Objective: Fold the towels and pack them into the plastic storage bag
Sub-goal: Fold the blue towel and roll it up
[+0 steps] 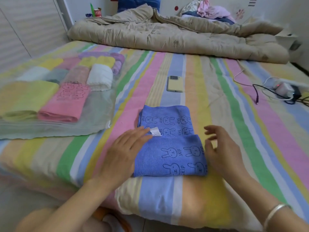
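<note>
Blue towel (pixel 168 144) under flat left hand (pixel 123 154), right hand (pixel 222 151) loosely spread beside

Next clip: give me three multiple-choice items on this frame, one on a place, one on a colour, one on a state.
1. The bag lies:
A. left of the blue towel
B. right of it
C. on top of it

2. The phone is:
A. black
B. yellow
C. red

3. The left hand is:
A. gripping the phone
B. fisted
C. flat on the blue towel

Answers:
1 A, the bag sits to the left, apart from the blue towel.
2 B, its case is pale yellow.
3 C, its straight fingers rest on the blue towel's left edge.
</note>
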`<state>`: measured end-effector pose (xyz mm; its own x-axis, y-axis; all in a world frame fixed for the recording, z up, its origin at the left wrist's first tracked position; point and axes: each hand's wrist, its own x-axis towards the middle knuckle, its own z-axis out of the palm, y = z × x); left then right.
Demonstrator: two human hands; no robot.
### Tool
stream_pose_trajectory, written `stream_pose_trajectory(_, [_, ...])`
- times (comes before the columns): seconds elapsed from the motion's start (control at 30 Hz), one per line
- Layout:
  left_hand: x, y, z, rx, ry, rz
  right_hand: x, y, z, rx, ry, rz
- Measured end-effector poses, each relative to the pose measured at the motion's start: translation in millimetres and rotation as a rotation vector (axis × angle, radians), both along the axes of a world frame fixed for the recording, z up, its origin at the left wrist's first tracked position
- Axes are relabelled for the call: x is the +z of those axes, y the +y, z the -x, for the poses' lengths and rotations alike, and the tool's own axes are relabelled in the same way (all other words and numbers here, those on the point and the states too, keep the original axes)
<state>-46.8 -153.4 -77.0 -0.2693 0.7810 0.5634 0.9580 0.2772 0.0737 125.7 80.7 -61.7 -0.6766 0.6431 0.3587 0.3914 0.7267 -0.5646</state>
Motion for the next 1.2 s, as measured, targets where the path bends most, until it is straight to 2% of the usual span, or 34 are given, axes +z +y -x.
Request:
stream_pose_trajectory(0.07, [-6.2,-8.4,13.6,-0.134,0.138,0.266,-3.1,14.7,-9.6,0.328,-0.117,-0.380])
stream_pose_trajectory(0.13, [-11.3,-11.7,25.2,-0.183,0.127,0.423,-10.6,26.5,-14.4,0.629,-0.301,-0.608])
stream_pose_trajectory(0.2, [-13.2,-12.1,34.4,-0.213,0.020,0.448,-12.5,32.2,-11.8,0.745,-0.352,-0.616])
stream_pose_trajectory(0.33, [-6.4,-11.5,41.7,-0.237,-0.360,0.356,-11.1,38.2,-3.0,0.787,-0.296,-0.522])
stream_pose_trajectory(0.4, [-4.7,-10.9,40.7,-0.204,-0.469,0.356,-14.4,34.6,-1.4,0.749,-0.179,-0.316])
stream_pose_trajectory(0.5, [-0.4,-7.0,39.8,-0.212,-0.648,0.322,-14.0,22.7,7.2,0.562,0.018,0.092])
stream_pose_trajectory(0.57, [-0.3,0.3,40.1,-0.208,-0.816,0.247,-10.1,19.4,23.4,0.420,0.101,0.248])
stream_pose_trajectory(0.7, [-3.9,29.4,46.6,-0.015,-1.213,-0.235,-9.9,28.3,58.6,0.172,0.161,0.490])
stream_pose_trajectory(0.77, [-3.6,46.9,57.0,0.112,-1.219,-0.339,-12.3,36.0,72.5,0.067,0.139,0.515])
stream_pose_trajectory(0.9, [-6.7,70.4,77.3,0.269,-1.141,-0.269,-17.7,47.2,90.3,-0.051,0.026,0.470])
stream_pose_trajectory(1.07, [-9.4,83.3,93.2,0.487,-1.023,-0.094,-20.9,49.0,101.2,-0.143,-0.056,0.373])
stream_pose_trajectory(1.13, [-1.0,84.9,94.7,0.584,-0.909,-0.002,-20.3,48.4,103.5,-0.209,-0.141,0.267])
stream_pose_trajectory(1.2, [10.0,89.0,94.6,0.630,-0.884,0.083,-16.2,49.7,105.8,-0.246,-0.243,0.235])
